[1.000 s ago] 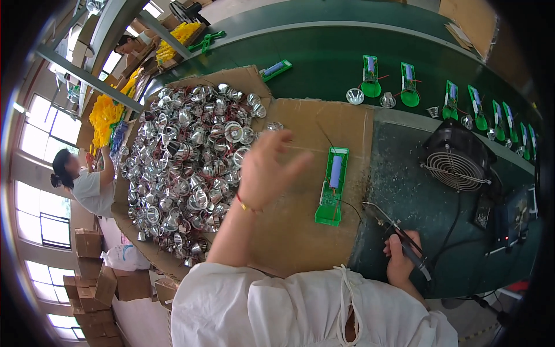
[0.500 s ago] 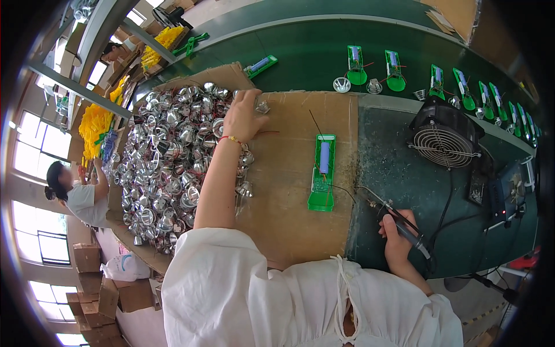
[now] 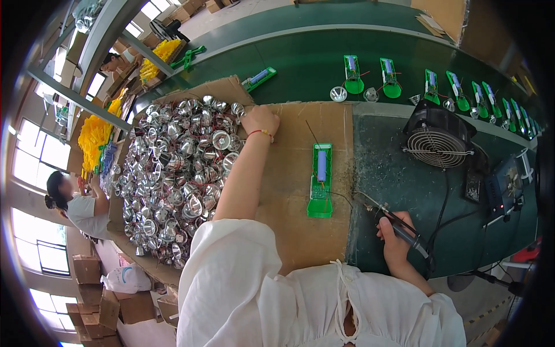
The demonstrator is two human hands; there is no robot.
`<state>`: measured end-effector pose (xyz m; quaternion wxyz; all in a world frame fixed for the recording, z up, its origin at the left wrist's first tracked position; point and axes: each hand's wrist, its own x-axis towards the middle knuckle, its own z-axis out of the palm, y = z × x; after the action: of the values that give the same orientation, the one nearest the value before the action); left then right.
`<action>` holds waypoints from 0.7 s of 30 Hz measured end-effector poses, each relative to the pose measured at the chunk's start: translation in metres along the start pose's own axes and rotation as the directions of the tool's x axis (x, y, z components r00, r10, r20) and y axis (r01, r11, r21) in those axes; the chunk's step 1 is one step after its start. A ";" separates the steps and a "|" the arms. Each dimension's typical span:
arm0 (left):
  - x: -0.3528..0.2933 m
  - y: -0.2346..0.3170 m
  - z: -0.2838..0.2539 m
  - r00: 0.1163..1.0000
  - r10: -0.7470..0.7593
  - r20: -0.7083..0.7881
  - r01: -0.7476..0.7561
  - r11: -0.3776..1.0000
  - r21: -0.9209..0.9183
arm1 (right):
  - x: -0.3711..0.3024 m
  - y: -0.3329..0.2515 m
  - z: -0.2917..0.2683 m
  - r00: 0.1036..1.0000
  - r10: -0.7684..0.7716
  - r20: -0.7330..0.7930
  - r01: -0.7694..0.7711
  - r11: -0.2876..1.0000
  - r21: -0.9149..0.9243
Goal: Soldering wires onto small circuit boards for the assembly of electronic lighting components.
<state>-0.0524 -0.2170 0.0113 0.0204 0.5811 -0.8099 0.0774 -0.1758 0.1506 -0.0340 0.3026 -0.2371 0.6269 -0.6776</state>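
Clasping the soldering iron (image 3: 413, 242) at four o'clock is the right grip (image 3: 395, 238); whether the left grip (image 3: 260, 120) holds anything, I cannot tell. Reflectors (image 3: 195, 205) at nine o'clock look light, slippery, best pinched by rims.

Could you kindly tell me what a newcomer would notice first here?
Probably the heap of shiny silver reflectors on the left, with the left hand at its upper-right edge. Next, the bright green casing lying on the cardboard at centre, and to its right the soldering iron in the right hand.

White bag (image 3: 126, 279) beside cardboard boxes (image 3: 87, 270)
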 end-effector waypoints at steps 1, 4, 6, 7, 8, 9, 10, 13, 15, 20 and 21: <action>-0.002 0.000 0.003 1.000 -0.002 -0.007 0.002 1.000 -0.002 | -0.001 0.001 0.000 1.000 0.006 0.011 -0.006 1.000 -0.007; -0.017 0.007 0.007 0.991 0.128 -0.050 -0.122 0.987 0.101 | -0.002 -0.001 0.001 1.000 0.012 -0.002 -0.012 1.000 0.001; -0.033 -0.001 -0.002 0.988 0.154 -0.033 -0.154 0.988 0.001 | -0.003 -0.004 0.000 1.000 0.025 -0.002 -0.025 1.000 0.010; -0.043 -0.006 -0.007 0.984 0.177 -0.025 -0.179 0.979 -0.099 | -0.003 -0.002 -0.001 1.000 0.022 0.005 -0.022 1.000 0.016; -0.060 -0.011 -0.019 0.969 0.193 -0.153 -0.217 0.962 -0.164 | -0.001 -0.002 0.000 1.000 0.020 0.017 -0.020 1.000 0.023; -0.075 -0.015 -0.026 0.969 0.194 -0.154 -0.243 0.869 -0.432 | -0.001 -0.002 0.000 1.000 0.024 0.014 -0.024 0.999 0.025; -0.091 -0.016 -0.032 0.970 0.191 -0.148 -0.241 0.705 -0.667 | 0.000 -0.002 0.000 0.999 0.033 0.011 -0.033 0.999 0.023; -0.140 -0.015 -0.053 0.988 0.134 0.076 0.021 0.371 -0.928 | 0.002 -0.005 -0.001 0.999 0.039 0.006 -0.039 0.999 0.006; -0.161 -0.021 -0.061 0.970 0.150 0.189 0.108 0.433 -0.895 | 0.002 -0.004 0.001 1.000 0.019 0.012 -0.019 1.000 0.012; -0.177 -0.022 -0.030 0.945 0.229 0.233 0.126 0.402 -0.907 | 0.002 -0.004 0.004 1.000 -0.013 -0.001 0.013 1.000 -0.006; -0.178 -0.022 -0.023 0.961 0.234 0.147 0.052 0.368 -0.928 | 0.001 -0.003 0.004 1.000 -0.012 0.003 0.012 1.000 -0.006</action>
<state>0.0247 -0.0530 0.0141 0.2339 0.4284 -0.7399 -0.4629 -0.1737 0.1469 -0.0306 0.2986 -0.2428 0.6273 -0.6770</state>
